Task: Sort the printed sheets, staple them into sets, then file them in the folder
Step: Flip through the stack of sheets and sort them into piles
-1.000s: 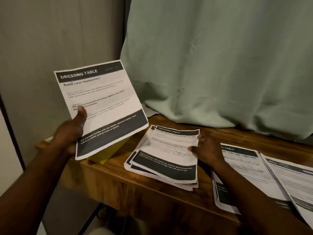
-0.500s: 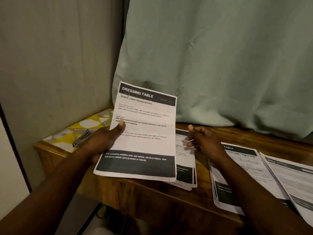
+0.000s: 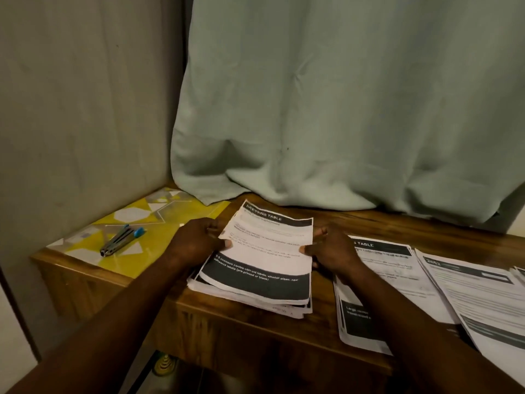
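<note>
The left hand [image 3: 196, 243] and right hand [image 3: 333, 253] had fingers clamped on one stack of white printed sheets [image 3: 267, 260]. Two more stacks [image 3: 380, 280] lay rightward, one silver stapler [image 3: 120, 241] leftward.

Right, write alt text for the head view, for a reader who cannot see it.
The left hand and right hand hold a printed sheet by its sides on a stack on a wooden table. A stapler lies on a yellow folder at left; more sheets lie at right.
</note>
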